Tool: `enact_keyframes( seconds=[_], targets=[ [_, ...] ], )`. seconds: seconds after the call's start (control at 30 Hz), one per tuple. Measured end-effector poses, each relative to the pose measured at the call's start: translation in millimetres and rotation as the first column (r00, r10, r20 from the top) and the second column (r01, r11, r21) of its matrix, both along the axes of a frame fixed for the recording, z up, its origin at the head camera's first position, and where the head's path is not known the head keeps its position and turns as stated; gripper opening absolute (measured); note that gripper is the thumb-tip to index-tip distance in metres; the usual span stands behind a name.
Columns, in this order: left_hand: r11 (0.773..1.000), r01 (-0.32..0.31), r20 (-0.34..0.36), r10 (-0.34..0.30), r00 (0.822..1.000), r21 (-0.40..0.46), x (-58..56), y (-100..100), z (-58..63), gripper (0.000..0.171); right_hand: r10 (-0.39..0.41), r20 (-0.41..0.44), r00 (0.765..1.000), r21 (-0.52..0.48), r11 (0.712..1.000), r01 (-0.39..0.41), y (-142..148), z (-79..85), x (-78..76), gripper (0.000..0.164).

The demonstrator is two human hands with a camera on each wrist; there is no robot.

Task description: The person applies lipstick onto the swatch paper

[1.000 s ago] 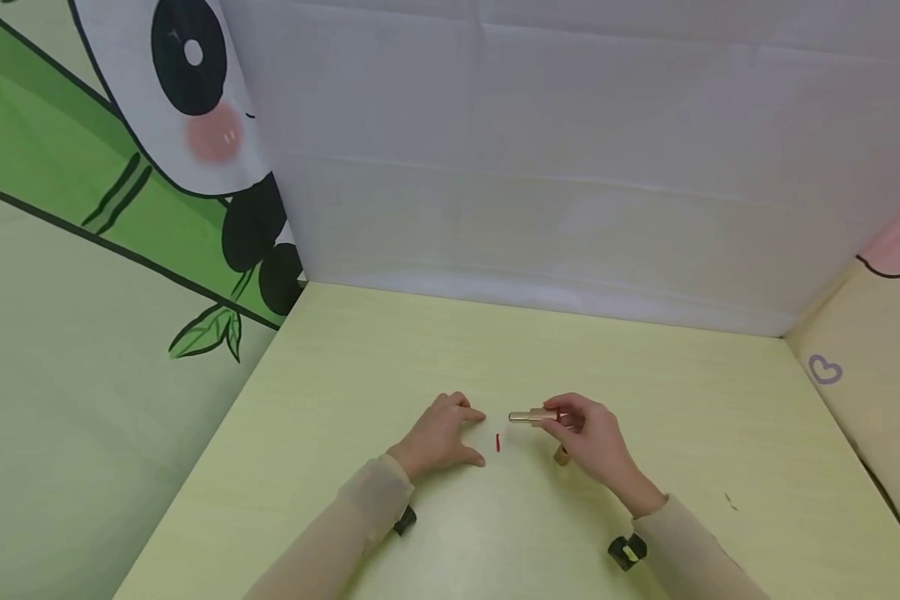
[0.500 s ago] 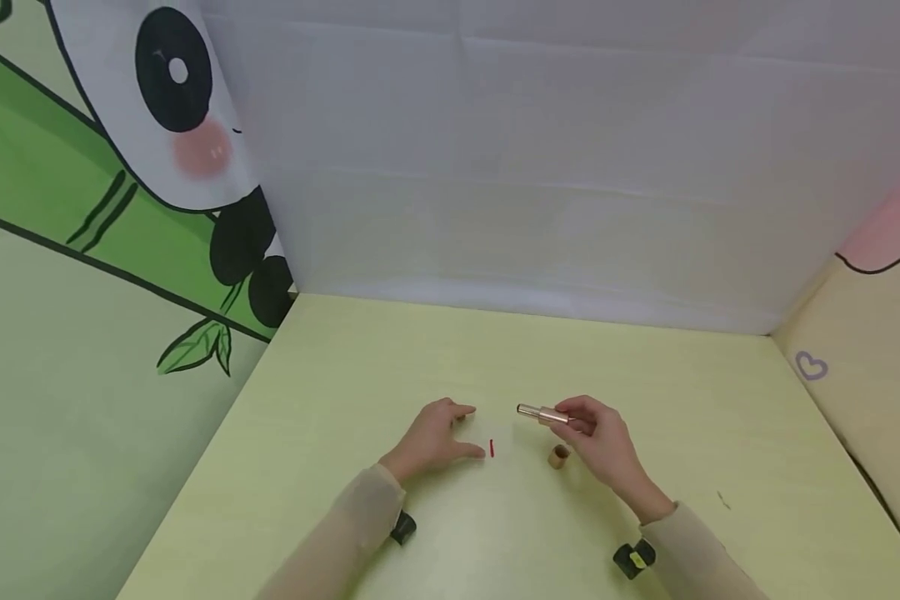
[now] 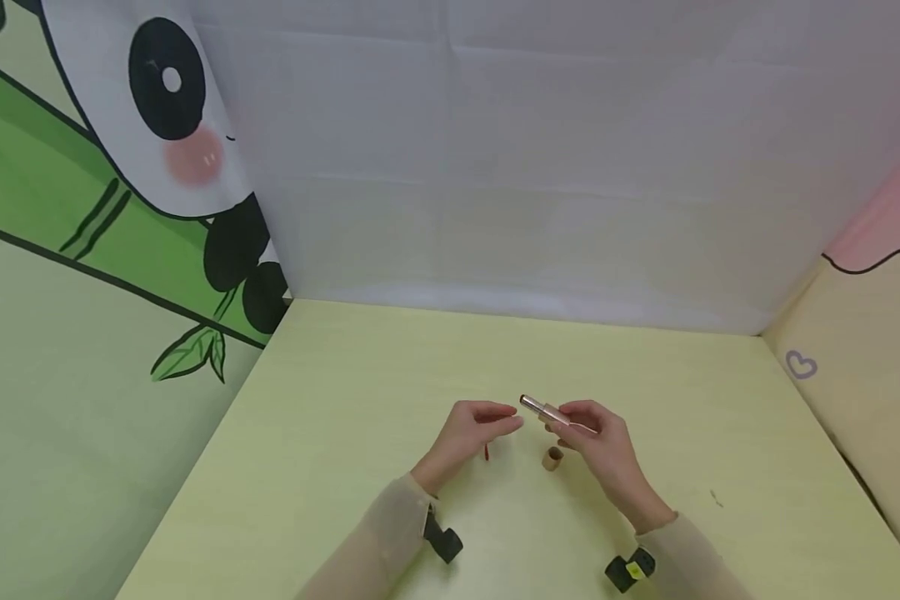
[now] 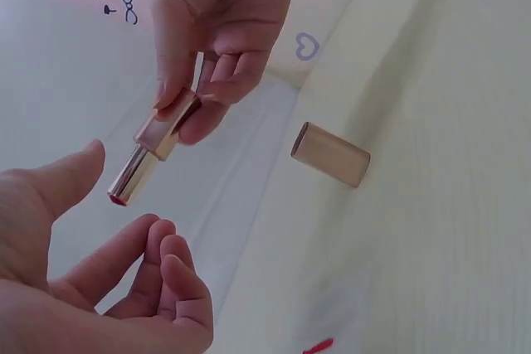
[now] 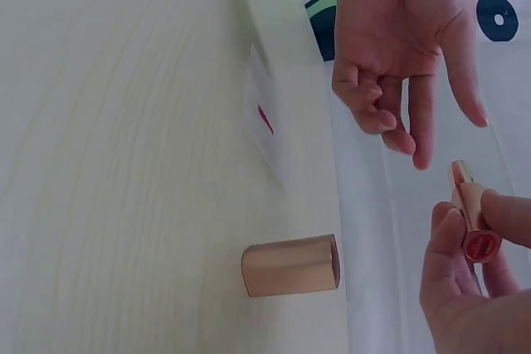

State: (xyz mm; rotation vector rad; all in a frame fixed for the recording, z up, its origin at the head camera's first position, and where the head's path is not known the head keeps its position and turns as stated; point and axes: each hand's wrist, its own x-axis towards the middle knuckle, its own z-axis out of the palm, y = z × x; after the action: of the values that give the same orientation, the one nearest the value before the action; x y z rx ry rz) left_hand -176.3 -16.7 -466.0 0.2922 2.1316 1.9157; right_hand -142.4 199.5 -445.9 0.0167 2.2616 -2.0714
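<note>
A gold lipstick is pinched in the fingers of my right hand, its narrow end pointing up and left. A little red shows at that end of the lipstick in the left wrist view. My left hand is just left of it, thumb and fingers apart and holding nothing. The gold lipstick cap lies on its side below the right hand in the right wrist view. Under the left hand is a small white piece of paper with a red streak.
The pale wooden table ends at a white backdrop. Printed panels with a panda and a heart stand at the left and right. A black wrist camera hangs below the left sleeve.
The left hand has moved right and closer to the lipstick, now partly over the red streak. The right hand has tipped the lipstick's narrow end upward. The cap has come into fuller view.
</note>
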Motion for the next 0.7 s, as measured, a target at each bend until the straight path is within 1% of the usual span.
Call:
enact_keyframes(
  seconds=[0.03, 0.1, 0.2, 0.3, 0.4, 0.5, 0.6, 0.7],
  targets=[
    [1.000, -0.013, 0.037, 0.012, 0.999, 0.025, 0.5, 3.4, 0.9, 0.035, -0.002, 0.013, 1.000, -0.022, 1.000, 0.002, -0.6, 0.0, 1.0, 0.034],
    [0.998, -0.031, 0.074, 0.028, 0.997, 0.047, 1.6, 9.2, 2.2, 0.033, -0.001, 0.037, 0.999, -0.054, 0.999, 0.004, -2.0, 0.0, 2.8, 0.035],
    [0.996, -0.054, 0.103, 0.046, 0.994, 0.072, 1.6, 16.2, 0.8, 0.031, -0.001, 0.060, 0.998, -0.096, 0.995, 0.007, -4.0, -0.2, 3.9, 0.036],
    [0.989, -0.084, 0.126, 0.068, 0.990, 0.125, 1.2, 21.2, -0.1, 0.031, 0.001, 0.065, 0.998, -0.122, 0.992, 0.007, -6.0, 0.0, 4.7, 0.036],
    [0.972, -0.118, 0.152, 0.088, 0.984, 0.201, 0.9, 25.1, 0.3, 0.030, -0.004, 0.067, 0.998, -0.145, 0.989, 0.014, -8.4, -0.2, 5.6, 0.035],
    [0.951, -0.158, 0.189, 0.109, 0.976, 0.268, 1.8, 27.9, 2.3, 0.029, -0.009, 0.074, 0.997, -0.170, 0.985, 0.022, -11.6, 0.1, 7.3, 0.033],
    [0.936, -0.183, 0.209, 0.122, 0.970, 0.302, 2.3, 30.5, 3.4, 0.030, -0.001, 0.087, 0.996, -0.198, 0.980, 0.018, -14.2, -0.2, 9.4, 0.032],
    [0.930, -0.176, 0.196, 0.116, 0.974, 0.323, 2.7, 32.5, 4.5, 0.033, 0.031, 0.104, 0.994, -0.213, 0.977, -0.008, -15.0, -1.2, 11.7, 0.032]
  ],
)
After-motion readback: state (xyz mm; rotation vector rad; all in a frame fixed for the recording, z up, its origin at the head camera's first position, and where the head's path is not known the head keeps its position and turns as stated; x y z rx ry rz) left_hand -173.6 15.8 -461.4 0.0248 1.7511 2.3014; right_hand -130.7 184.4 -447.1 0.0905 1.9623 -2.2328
